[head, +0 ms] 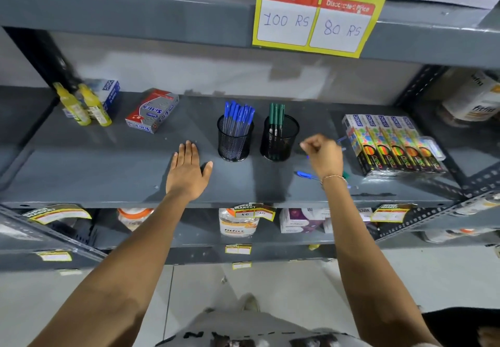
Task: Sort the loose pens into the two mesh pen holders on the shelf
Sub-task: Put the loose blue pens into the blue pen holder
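Two black mesh holders stand mid-shelf. The left holder [234,141] is full of blue-capped pens; the right holder [279,141] has a few green pens. My left hand [186,170] lies flat and open on the shelf, just left of the blue holder. My right hand [323,154] hovers right of the green holder with its fingers curled. A dark tip pokes out at the fingertips and a blue end shows behind the hand, so it seems to grip a blue pen [341,139]. A loose blue pen [305,175] and a green pen end [345,176] lie under my wrist.
Colourful pencil boxes [392,143] sit right of the loose pens. A staple box [153,111] and two yellow bottles [84,105] stand at the back left. The upper shelf carries a hanging price sign [313,21]. The shelf's front edge [243,203] runs below my hands.
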